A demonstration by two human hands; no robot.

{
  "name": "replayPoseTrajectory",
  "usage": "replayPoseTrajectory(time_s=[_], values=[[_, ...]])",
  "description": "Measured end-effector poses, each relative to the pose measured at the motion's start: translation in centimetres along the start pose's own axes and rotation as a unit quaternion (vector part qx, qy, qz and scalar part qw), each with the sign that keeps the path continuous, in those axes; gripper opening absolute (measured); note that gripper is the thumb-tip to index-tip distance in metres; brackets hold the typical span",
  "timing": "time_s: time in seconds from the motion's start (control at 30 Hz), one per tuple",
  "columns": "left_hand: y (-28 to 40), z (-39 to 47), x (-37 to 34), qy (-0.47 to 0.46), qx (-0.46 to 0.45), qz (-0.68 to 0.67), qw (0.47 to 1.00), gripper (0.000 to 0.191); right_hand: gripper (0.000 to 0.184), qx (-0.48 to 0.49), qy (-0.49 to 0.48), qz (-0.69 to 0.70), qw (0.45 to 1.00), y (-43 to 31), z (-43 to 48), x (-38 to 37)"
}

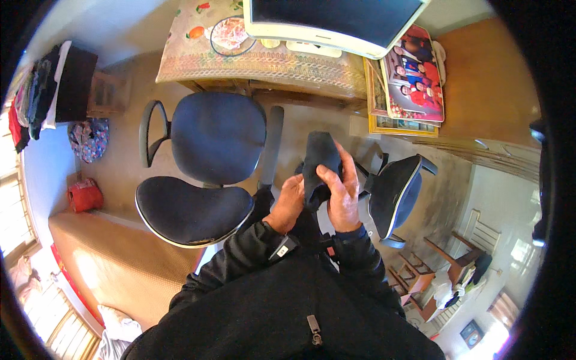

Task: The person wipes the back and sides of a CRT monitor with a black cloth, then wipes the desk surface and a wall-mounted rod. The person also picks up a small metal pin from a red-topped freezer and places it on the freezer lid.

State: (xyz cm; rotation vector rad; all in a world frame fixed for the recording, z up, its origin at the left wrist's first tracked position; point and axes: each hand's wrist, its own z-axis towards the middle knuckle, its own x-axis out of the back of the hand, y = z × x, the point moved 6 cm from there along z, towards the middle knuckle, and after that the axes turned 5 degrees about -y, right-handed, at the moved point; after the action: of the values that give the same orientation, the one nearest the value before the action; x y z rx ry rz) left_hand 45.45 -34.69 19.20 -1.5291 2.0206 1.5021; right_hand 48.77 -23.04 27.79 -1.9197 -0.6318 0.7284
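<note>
A dark cloth item (320,157), perhaps a folded sock or cap, is held up in front of my body. My right hand (344,198) grips its right side, with the thumb across the near face and the fingers behind. At the lower left edge of the cloth is my left hand (289,204); its fingers are hidden behind the fabric, and it appears to grip that side. Both wrists come out of black jacket sleeves.
To the left stands an office chair (218,137) with armrests; another chair (398,195) is at right. Beyond them, a cloth-covered desk (202,63) carries a monitor (333,27). Framed pictures (414,85) lean at its right. A mat-covered bed (121,261) lies lower left.
</note>
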Motion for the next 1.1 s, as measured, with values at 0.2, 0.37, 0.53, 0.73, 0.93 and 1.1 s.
replayPoseTrajectory(time_s=[0.2, 0.37, 0.53, 0.73, 0.93, 1.1], values=[[-2.4, 2.5, 3.3, 0.136, 0.06, 0.116, 0.982, 0.044, 0.066, 0.026, -0.006, -0.108, 0.994, 2.1, 11.5, 5.3], [-6.8, 1.5, 6.5, 0.231, 0.1, 0.043, 0.967, 0.037, 0.07, 0.091, 0.019, -0.332, 0.939, 2.5, 23.2, 11.2], [-10.4, 0.6, 8.5, 0.243, 0.13, 0.043, 0.96, 0.036, 0.071, 0.129, 0.055, -0.341, 0.93, 3.1, 30.9, 15.0], [-12.1, -1.0, 10.2, 0.262, 0.157, 0.003, 0.952, 0.035, 0.054, 0.012, -0.019, -0.128, 0.991, 3.3, 36.0, 16.1], [-13.4, -2.4, 10.9, 0.251, 0.196, -0.07, 0.945, 0.034, 0.067, 0.249, 0.045, -0.438, 0.863, 2.4, 37.8, 15.1], [-14.1, -2.0, 11.5, 0.244, 0.185, -0.077, 0.949, 0.034, 0.059, 0.409, 0.16, -0.502, 0.745, 4.8, 37.5, 12.6]])
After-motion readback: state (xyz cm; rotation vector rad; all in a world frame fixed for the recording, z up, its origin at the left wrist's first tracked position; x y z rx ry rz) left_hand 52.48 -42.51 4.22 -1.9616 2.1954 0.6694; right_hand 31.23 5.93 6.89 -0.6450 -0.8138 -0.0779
